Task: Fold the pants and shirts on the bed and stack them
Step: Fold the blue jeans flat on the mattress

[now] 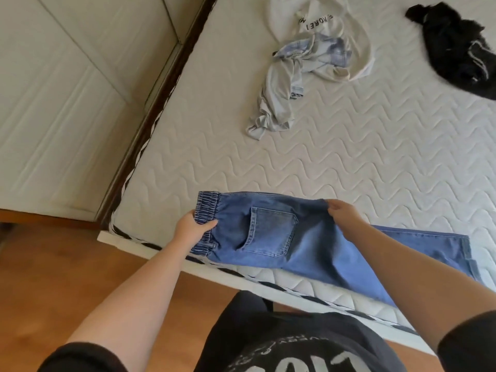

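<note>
Blue jeans [308, 237] lie along the near edge of the bed [349, 162], stretched between both hands. Left hand [192, 228] grasps the elastic waistband; right hand [342, 212] pinches the seat fabric. Beyond the hands lie a crumpled white shirt [322, 22], light pants [281, 84] and a black garment [456, 47].

Wooden floor [80, 285], padded headboard [67, 89]

The jeans [281, 237] lie on the bed [349, 157] along its near edge, waistband to the left. Behind them, well apart, lies a crumpled pile of shirts [303, 63]. Right of that pile, apart from it, lies another garment [456, 47].
</note>
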The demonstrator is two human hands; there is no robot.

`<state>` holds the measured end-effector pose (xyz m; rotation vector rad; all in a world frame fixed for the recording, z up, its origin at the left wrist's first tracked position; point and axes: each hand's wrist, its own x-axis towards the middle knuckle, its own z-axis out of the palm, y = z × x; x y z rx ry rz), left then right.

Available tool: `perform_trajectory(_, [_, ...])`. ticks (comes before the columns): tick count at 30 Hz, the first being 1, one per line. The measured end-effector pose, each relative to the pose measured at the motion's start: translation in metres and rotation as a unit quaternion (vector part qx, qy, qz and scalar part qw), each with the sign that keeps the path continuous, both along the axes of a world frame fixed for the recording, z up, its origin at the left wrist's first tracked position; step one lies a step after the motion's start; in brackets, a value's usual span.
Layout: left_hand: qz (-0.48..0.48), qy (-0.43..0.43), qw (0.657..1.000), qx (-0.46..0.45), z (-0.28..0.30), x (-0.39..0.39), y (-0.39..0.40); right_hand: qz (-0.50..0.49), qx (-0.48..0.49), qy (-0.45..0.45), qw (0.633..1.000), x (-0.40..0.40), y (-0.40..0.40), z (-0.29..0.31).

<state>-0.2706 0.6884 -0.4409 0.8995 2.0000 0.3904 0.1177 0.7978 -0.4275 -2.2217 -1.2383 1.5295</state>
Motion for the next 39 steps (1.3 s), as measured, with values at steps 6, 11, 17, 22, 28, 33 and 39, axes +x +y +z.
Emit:
perform_trajectory(6, [-0.045,0.074,0.996,0.007,-0.011,-0.010,0.036,0.018,-0.056,0.059,0.997,-0.013,-0.003,-0.007])
perform_trajectory(11, [-0.140,0.041,0.989,-0.018,-0.017,0.031,0.048,0.063,-0.079,0.003,0.995,0.005,-0.031,-0.008])
perform_trajectory(17, [-0.287,0.022,0.957,-0.021,-0.021,0.121,0.047,0.012,-0.074,-0.031,0.997,0.054,-0.068,-0.011])
perform_trajectory(22, [-0.391,0.040,0.919,-0.007,-0.021,0.210,0.046,-0.018,-0.068,-0.064,0.995,0.121,-0.094,-0.021])
perform_trajectory(28, [-0.469,0.063,0.881,0.018,-0.030,0.321,0.042,-0.059,-0.074,-0.071,0.993,0.231,-0.124,-0.039])
perform_trajectory(33, [-0.521,0.048,0.852,0.002,-0.055,0.418,0.041,-0.151,-0.062,-0.078,0.983,0.332,-0.141,-0.061])
perform_trajectory(39, [-0.567,0.049,0.821,-0.031,-0.088,0.530,0.049,-0.206,-0.055,-0.083,0.973,0.430,-0.152,-0.095])
